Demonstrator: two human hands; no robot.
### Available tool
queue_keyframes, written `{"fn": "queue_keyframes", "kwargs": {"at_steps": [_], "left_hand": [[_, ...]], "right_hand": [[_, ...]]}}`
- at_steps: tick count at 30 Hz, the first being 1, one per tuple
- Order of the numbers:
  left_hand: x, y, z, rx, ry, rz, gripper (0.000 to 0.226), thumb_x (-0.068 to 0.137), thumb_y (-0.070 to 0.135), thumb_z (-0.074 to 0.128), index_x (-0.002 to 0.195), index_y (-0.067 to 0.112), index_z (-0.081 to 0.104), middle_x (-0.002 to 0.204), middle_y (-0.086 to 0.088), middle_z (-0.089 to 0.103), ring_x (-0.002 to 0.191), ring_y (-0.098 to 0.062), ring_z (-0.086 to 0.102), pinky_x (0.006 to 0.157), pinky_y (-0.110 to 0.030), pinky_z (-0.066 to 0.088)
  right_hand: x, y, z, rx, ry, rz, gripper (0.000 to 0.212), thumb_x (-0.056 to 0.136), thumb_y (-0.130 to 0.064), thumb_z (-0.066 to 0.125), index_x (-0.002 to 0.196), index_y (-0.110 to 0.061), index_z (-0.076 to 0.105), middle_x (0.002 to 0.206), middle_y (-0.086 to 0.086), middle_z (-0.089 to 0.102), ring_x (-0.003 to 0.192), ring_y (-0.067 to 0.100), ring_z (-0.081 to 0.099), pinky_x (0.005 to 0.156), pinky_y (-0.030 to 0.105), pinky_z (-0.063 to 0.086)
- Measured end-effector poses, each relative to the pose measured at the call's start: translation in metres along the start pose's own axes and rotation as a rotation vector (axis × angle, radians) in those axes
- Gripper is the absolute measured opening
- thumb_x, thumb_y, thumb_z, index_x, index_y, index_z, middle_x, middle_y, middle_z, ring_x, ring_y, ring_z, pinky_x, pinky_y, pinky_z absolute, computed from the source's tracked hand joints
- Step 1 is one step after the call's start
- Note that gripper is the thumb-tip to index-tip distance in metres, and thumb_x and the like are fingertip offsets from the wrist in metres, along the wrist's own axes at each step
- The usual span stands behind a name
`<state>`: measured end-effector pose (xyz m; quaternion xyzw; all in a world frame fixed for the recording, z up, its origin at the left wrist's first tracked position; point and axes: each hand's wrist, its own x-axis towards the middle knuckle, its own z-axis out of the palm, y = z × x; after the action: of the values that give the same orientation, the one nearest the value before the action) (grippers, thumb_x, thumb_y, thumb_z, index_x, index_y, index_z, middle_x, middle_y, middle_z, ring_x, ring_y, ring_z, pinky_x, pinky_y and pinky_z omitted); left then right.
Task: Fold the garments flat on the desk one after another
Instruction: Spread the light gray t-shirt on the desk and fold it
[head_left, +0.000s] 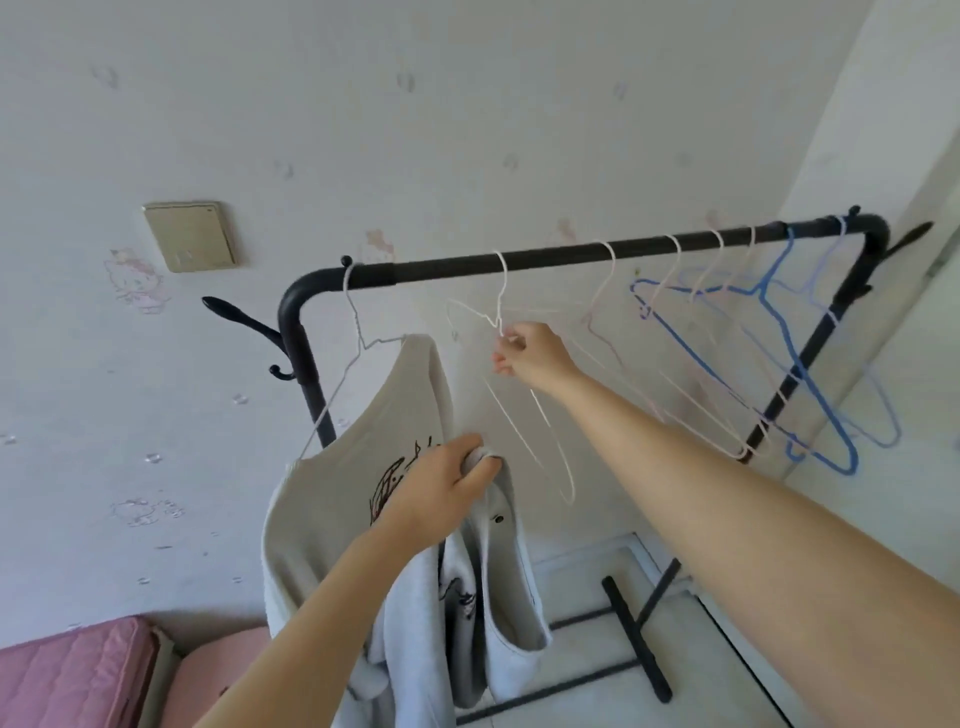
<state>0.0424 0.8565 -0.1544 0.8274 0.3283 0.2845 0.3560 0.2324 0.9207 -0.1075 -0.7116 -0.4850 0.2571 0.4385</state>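
A black clothes rack (293, 322) stands close against the wall (467, 130), and its rail (550, 255) slopes up to the right towards a corner of the room. At the left end of the rail a beige top (332, 493) hangs from a thin hanger (348, 296). At the right end, pale hangers (597, 291) and blue hangers (812, 384) crowd together. Between the two groups is a clear stretch of rail, where only one white hanger (503, 291) hangs.

The right arm reaches up and across that gap. The right hand (524, 353) pinches the white hanger just below its hook, fingers closed on the wire, with the hook over the rail.

The left hand (441, 483) is lower, just beside the beige top's right edge, palm turned away from the camera. Its fingers and thumb are clenched round a bunch of the grey garment (514, 597) — the rest of the cloth drops loosely from the fist in front of the rack, showing a dark button and some printing, and its hem hangs above the floor (587, 577).

A switch plate (189, 236) is on the wall to the left of the rack. A pink mattress (67, 670) fills the lower left corner, below the left forearm and well apart from the rack's foot bar.
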Motion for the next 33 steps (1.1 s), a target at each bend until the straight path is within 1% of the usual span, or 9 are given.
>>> {"fn": "queue_keyframes", "kwargs": {"at_steps": [3,9,13,15,17,22,25,30,33], "left_hand": [[-0.002,0.019,0.025,0.020,-0.196,0.159,0.034,0.090,0.028,0.049,0.063,0.017,0.030,0.054,0.008,0.027,0.050,-0.008,0.027,0.050,-0.022,0.024],[0.006,0.073,0.097,-0.032,-0.362,0.267,0.040,0.092,0.020,0.055,0.060,0.019,0.032,0.051,0.010,0.029,0.050,-0.008,0.031,0.051,-0.021,0.029],[-0.007,0.125,0.155,-0.082,-0.456,0.306,0.041,0.093,0.021,0.054,0.058,0.019,0.032,0.052,0.008,0.030,0.047,-0.007,0.032,0.049,-0.018,0.029],[-0.022,0.151,0.181,-0.098,-0.512,0.314,0.037,0.093,0.022,0.052,0.060,0.015,0.035,0.054,0.006,0.031,0.047,-0.007,0.030,0.047,-0.018,0.028],[-0.046,0.182,0.210,-0.106,-0.573,0.342,0.033,0.093,0.022,0.051,0.064,0.014,0.039,0.055,0.005,0.033,0.047,-0.008,0.030,0.047,-0.018,0.027],[-0.104,0.250,0.259,-0.200,-0.644,0.419,0.033,0.095,0.019,0.046,0.065,0.012,0.034,0.057,0.002,0.029,0.048,-0.007,0.026,0.046,-0.018,0.022],[-0.148,0.291,0.287,-0.249,-0.738,0.453,0.033,0.096,0.021,0.044,0.066,0.009,0.036,0.057,0.002,0.029,0.051,-0.010,0.026,0.052,-0.025,0.023],[-0.233,0.363,0.328,-0.346,-0.869,0.552,0.039,0.091,0.030,0.042,0.074,-0.005,0.047,0.070,-0.008,0.037,0.065,-0.017,0.033,0.064,-0.033,0.027],[-0.280,0.402,0.348,-0.417,-0.903,0.571,0.035,0.093,0.030,0.044,0.073,0.001,0.046,0.071,-0.007,0.036,0.066,-0.016,0.033,0.064,-0.031,0.026]], "right_hand": [[-0.035,0.036,-0.025,-0.127,0.038,-0.023,0.029,0.096,-0.023,0.052,0.117,-0.006,0.062,0.107,0.009,0.069,0.099,0.021,0.066,0.090,0.031,0.049],[-0.160,0.106,-0.095,0.001,0.141,0.008,0.022,0.089,0.006,0.057,0.102,-0.008,0.066,0.085,0.005,0.069,0.082,0.017,0.068,0.081,0.024,0.054],[-0.266,0.163,-0.143,-0.128,0.193,0.228,0.033,0.079,0.012,0.054,0.085,-0.019,0.065,0.077,-0.005,0.066,0.062,-0.005,0.061,0.063,0.015,0.047],[-0.325,0.196,-0.152,-0.154,0.181,0.351,0.041,0.076,0.014,0.052,0.078,-0.026,0.062,0.074,-0.010,0.065,0.060,-0.007,0.060,0.064,0.024,0.052],[-0.395,0.229,-0.157,-0.169,0.193,0.449,0.042,0.077,0.013,0.051,0.084,-0.027,0.061,0.081,-0.009,0.065,0.070,0.000,0.064,0.076,0.035,0.057],[-0.540,0.277,-0.144,-0.189,0.196,0.649,0.057,0.079,0.007,0.057,0.126,-0.024,0.048,0.112,-0.002,0.050,0.096,0.017,0.051,0.084,0.034,0.048],[-0.612,0.281,-0.146,-0.180,0.390,0.656,0.056,0.082,-0.019,0.072,0.132,-0.026,0.048,0.112,-0.005,0.052,0.092,0.014,0.052,0.083,0.025,0.045],[-0.719,0.273,-0.170,-0.203,0.757,0.597,0.024,0.082,-0.026,0.074,0.099,-0.036,0.060,0.099,-0.010,0.056,0.072,0.009,0.053,0.071,0.020,0.046],[-0.777,0.264,-0.173,-0.160,0.890,0.608,0.030,0.077,-0.032,0.078,0.097,-0.041,0.058,0.104,-0.012,0.057,0.073,0.012,0.059,0.068,0.021,0.048]]}}
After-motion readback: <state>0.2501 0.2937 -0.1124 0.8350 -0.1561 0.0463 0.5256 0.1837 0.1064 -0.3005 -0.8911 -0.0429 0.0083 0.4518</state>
